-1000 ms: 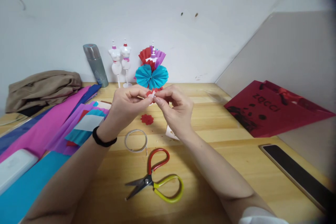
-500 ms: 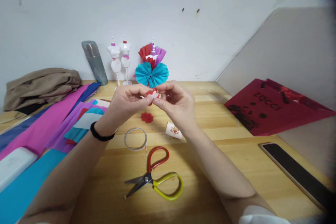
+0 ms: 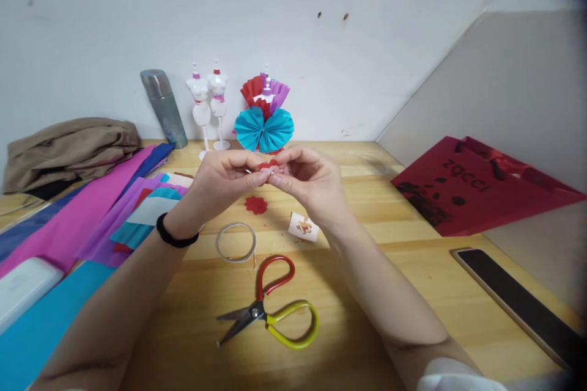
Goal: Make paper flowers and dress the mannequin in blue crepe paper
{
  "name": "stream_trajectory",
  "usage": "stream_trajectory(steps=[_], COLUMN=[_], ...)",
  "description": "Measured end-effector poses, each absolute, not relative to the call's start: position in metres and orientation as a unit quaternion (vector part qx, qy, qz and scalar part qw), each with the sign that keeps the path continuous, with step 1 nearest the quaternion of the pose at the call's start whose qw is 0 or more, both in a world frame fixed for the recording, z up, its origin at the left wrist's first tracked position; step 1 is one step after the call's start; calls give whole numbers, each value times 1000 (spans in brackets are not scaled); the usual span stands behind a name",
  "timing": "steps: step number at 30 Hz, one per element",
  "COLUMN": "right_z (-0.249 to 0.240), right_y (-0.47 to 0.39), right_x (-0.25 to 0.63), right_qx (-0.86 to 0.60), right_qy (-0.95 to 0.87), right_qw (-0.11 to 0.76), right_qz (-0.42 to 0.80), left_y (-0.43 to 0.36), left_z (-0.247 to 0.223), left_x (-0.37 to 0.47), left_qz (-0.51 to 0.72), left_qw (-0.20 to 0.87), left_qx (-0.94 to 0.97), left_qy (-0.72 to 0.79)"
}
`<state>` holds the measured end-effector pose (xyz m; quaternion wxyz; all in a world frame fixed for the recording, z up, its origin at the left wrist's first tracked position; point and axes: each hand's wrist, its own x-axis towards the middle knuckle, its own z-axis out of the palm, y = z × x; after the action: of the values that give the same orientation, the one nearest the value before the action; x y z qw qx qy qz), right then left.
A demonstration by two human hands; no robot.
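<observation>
Between my two hands is a small red and pink paper flower (image 3: 269, 167), raised over the middle of the wooden table (image 3: 376, 281). My left hand (image 3: 222, 183), with a black band at the wrist, pinches the flower's left side. On its right side the fingertips of my right hand (image 3: 314, 180) are closed, and the two thumbs nearly touch. A second red paper flower (image 3: 255, 204) lies flat just below the hands. Nearer me are a coil of thin tape (image 3: 221, 250), a white roll with a printed figure (image 3: 303, 227) and opened scissors (image 3: 255, 313) with red and yellow handles.
Against the wall stand a flask (image 3: 164, 110), two white mannequins (image 3: 202, 112) and one dressed in coloured paper with a blue bow (image 3: 264, 129). Coloured sheets (image 3: 82, 220) and brown cloth (image 3: 68, 149) lie left; a red bag (image 3: 477, 189) and phone (image 3: 513, 305) are right.
The flower between my fingers has turned slightly and sits a little further right, with its pink part lower. My thumbs have come closer together. The view has shifted slightly.
</observation>
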<state>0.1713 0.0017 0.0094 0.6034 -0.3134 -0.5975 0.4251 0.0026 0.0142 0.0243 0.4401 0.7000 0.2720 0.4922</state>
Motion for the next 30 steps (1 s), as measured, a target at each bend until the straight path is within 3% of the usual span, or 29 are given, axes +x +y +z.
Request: stream_trajectory(steps=[13,30], right_z=[11,9], right_y=[2,3], right_x=[175,174], right_qx=[-316,-288], right_qy=[-597,-517], right_qw=[585,571], right_qz=[448,569], left_y=[11,-1], left_z=[26,33], left_x=[5,9], left_qz=[495,493], left_qw=[381,491], left_qx=[723,642], left_qy=[295,323])
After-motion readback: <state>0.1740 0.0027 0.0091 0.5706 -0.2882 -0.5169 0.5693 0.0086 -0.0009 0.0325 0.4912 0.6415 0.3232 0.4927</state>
